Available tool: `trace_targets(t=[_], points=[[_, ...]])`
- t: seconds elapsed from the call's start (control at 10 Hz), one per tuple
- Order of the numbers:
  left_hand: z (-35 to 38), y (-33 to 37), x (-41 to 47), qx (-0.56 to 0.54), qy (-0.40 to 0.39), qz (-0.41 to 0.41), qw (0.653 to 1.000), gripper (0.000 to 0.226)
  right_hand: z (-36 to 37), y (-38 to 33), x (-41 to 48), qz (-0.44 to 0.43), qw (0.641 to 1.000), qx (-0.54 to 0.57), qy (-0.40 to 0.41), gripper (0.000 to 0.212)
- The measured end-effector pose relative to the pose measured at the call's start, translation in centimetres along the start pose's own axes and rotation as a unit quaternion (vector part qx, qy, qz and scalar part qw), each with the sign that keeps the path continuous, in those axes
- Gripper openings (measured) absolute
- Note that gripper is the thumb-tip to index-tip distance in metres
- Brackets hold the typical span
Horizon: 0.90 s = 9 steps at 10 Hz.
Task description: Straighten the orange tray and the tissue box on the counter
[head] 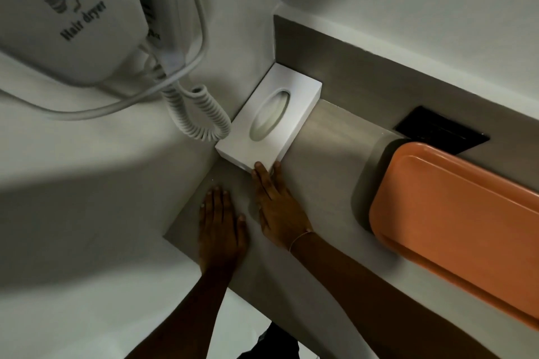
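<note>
A white tissue box with an oval opening lies in the counter's corner, its long side against the left wall. My right hand lies flat on the counter with its fingertips touching the box's near end. My left hand rests flat on the counter beside it, fingers apart, touching nothing else. An orange tray lies on the counter to the right, along the back wall, partly cut off by the frame edge.
A wall-hung hair dryer with a coiled cord hangs on the left wall, the cord's loops dangling beside the tissue box. A black plate sits in the wall behind the tray. The grey counter ends at a front edge near my forearms.
</note>
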<state>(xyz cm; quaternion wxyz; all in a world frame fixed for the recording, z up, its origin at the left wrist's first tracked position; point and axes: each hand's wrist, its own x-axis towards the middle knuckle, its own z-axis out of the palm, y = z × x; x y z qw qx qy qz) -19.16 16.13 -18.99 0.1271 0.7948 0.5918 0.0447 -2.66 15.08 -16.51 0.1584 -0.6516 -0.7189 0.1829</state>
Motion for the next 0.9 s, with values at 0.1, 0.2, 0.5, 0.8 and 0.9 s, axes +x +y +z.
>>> trace_targets(t=[0.1, 0.2, 0.5, 0.8, 0.9], points=[[0.0, 0.0, 0.0, 0.002, 0.0, 0.0, 1.0, 0.065, -0.1, -0.1, -0.1, -0.001, 1.0, 0.017, -0.001, 0.081], [0.0, 0.0, 0.0, 0.003, 0.002, 0.002, 1.0, 0.064, -0.8, -0.2, -0.3, 0.0, 0.998, 0.064, 0.013, 0.079], [-0.6, 0.4, -0.2, 0.001, 0.003, 0.021, 1.0, 0.063, -3.6, -1.8, -6.7, 0.122, 0.963, 0.188, 0.147, 0.066], [-1.7, 4.9, -1.4, -0.007, -0.073, 0.279, 0.958, 0.062, -19.8, -6.3, -19.4, 0.23, 0.825, 0.332, 0.394, 0.054], [-2.3, 9.0, 0.2, 0.039, -0.098, 0.378, 0.92, 0.065, -27.0, -7.2, -24.2, 0.214, 0.815, 0.296, 0.449, 0.045]])
